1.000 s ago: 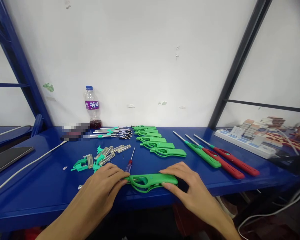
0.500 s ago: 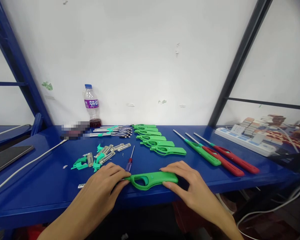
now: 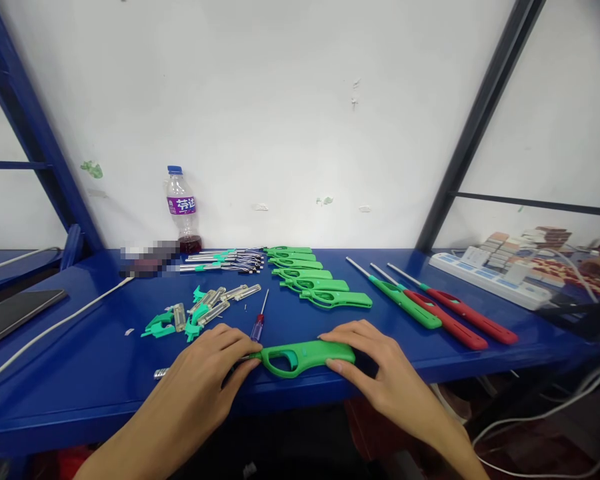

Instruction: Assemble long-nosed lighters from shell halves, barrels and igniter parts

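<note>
A green long-nosed gas lighter (image 3: 307, 357) with a teal trigger lies across the front of the blue table, held at both ends. My left hand (image 3: 215, 363) pinches its nozzle end and hides most of the metal tube, whose tip shows beyond the wrist. Around the handle's rear, the thumb and fingers of my right hand (image 3: 373, 363) are closed. A purple-handled screwdriver (image 3: 258, 327) lies just beyond my left fingertips. To the left are teal triggers (image 3: 159, 325) and clear fuel tanks (image 3: 214, 312) in a loose group.
Green handle shells (image 3: 335, 299) form a column mid-table, beside metal tubes with wires (image 3: 215, 260). Three lighters (image 3: 450, 320), one green and two red, lie right. A bottle (image 3: 183, 210), a phone (image 3: 20, 317), a white cable (image 3: 75, 310) and a power strip (image 3: 490, 281) surround them.
The view has shifted very slightly. Both hands keep the same grip on the green lighter, which stays in practically the same place.
</note>
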The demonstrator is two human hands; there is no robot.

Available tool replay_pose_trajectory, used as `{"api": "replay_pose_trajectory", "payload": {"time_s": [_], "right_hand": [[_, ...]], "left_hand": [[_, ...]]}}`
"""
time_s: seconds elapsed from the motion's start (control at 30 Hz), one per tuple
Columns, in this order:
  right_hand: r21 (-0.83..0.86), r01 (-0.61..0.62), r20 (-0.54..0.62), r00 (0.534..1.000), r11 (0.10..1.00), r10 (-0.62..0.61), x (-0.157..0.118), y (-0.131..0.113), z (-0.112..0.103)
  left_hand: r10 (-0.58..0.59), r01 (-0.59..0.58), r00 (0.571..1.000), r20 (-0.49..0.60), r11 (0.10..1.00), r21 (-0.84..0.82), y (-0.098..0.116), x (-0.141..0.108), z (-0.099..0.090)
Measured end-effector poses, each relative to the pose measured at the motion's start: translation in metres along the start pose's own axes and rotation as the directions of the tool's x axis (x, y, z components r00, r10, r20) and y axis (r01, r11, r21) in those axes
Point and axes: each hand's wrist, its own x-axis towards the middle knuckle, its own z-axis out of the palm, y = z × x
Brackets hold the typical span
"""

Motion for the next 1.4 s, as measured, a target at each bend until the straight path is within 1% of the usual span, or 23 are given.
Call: {"api": "replay_pose_trajectory", "payload": {"time_s": [0.27,0.43,0.63,0.83,1.07,1.27,1.4], "right_hand": [[-0.01,-0.014,0.031,0.999,1.0,0.014,0.0,-0.001,-0.002],[-0.007,-0.023,0.028,0.999,1.0,0.024,-0.001,-0.001,-0.002],[-0.008,-0.015,0.022,1.0,1.0,0.016,-0.001,0.002,-0.001],[0.005,0.004,0.018,1.0,1.0,-0.004,0.0,0.007,0.0],[0.017,0.002,0.022,1.0,1.0,-0.003,0.001,0.009,0.001],[0.019,-0.001,0.037,0.999,1.0,0.0,0.001,0.007,0.0],[0.016,-0.008,0.051,0.999,1.0,0.007,0.001,0.008,-0.001]], "left_hand": [[-0.033,0.034,0.999,0.024,0.999,-0.027,-0.002,-0.002,0.004],[-0.027,0.029,0.999,0.041,0.998,-0.047,-0.003,-0.003,0.005],[-0.014,0.015,0.999,0.04,1.0,-0.021,-0.002,-0.005,0.007],[-0.019,0.018,0.996,0.082,1.0,0.004,-0.005,-0.006,0.008],[0.008,-0.012,0.989,0.148,1.0,0.022,-0.007,-0.006,0.007],[0.023,-0.026,0.991,0.135,0.999,0.024,-0.011,-0.006,0.008],[0.03,-0.031,0.99,0.137,1.0,0.003,-0.008,-0.004,0.004]]}}
